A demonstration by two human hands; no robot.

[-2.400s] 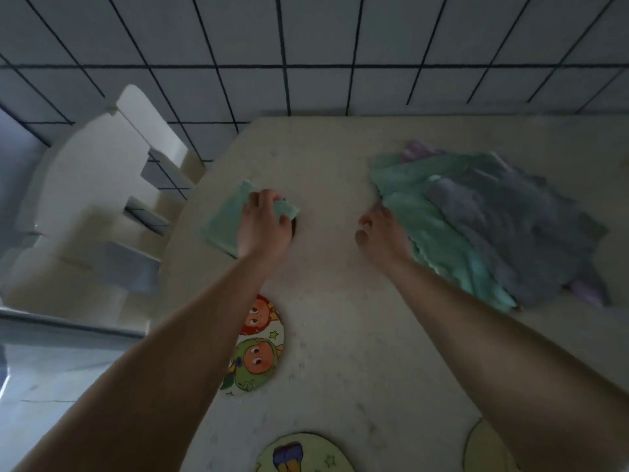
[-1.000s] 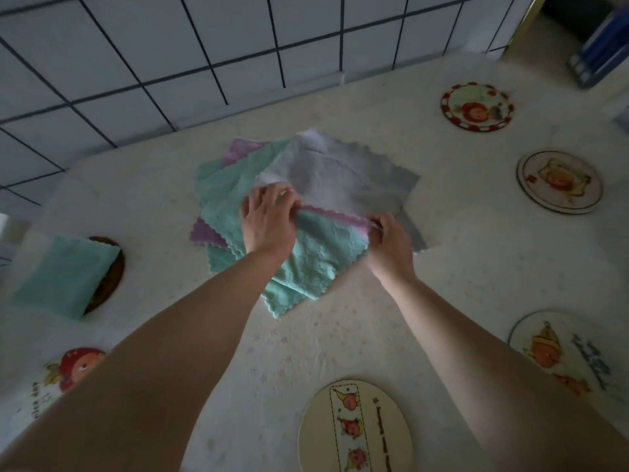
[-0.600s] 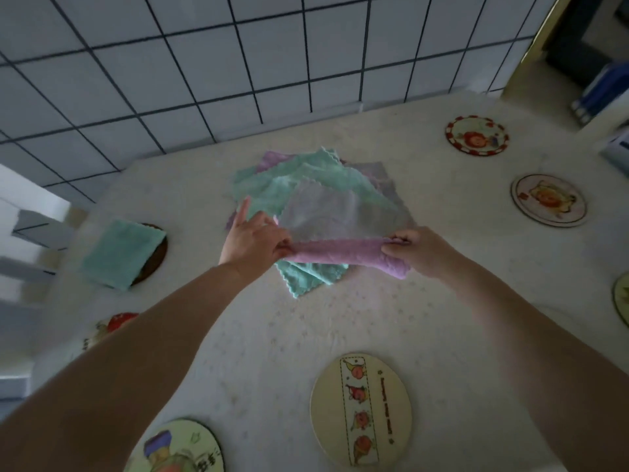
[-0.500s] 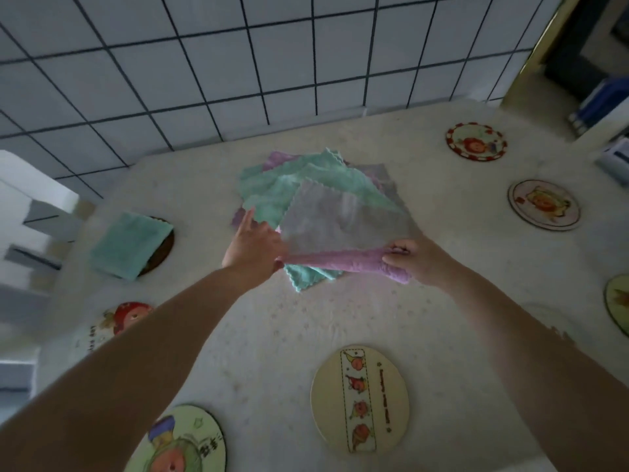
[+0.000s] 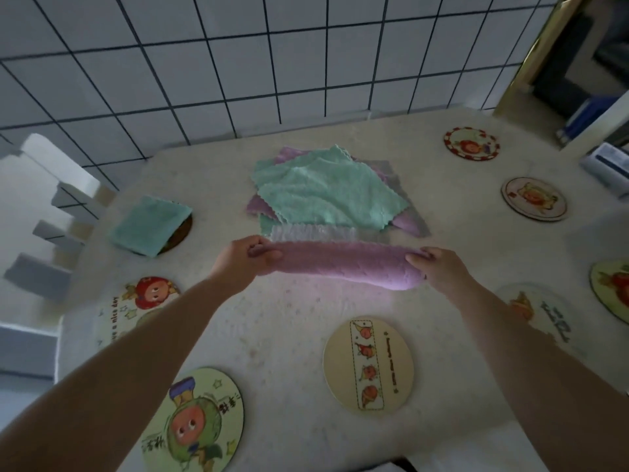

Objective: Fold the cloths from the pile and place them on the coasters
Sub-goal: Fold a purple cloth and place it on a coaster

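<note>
Left hand (image 5: pixel 250 258) and right hand (image 5: pixel 437 269) pinch opposite ends of pink-grey cloth (image 5: pixel 343 264), mid-frame, below the pile (image 5: pixel 326 192) on tabletop (image 5: pixel 289 335).

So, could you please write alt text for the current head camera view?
Two bare hands, left hand and right hand, hold a pink-and-grey cloth by its ends above a table, just in front of the cloth pile. Cartoon coasters ring the table; one at the left already carries a folded green cloth.

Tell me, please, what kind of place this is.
Probably a home kitchen or dining corner, though I cannot be sure: a white tiled wall with dark grout, a pale speckled table laid with round cartoon-printed coasters, and a white chair beside it.
</note>
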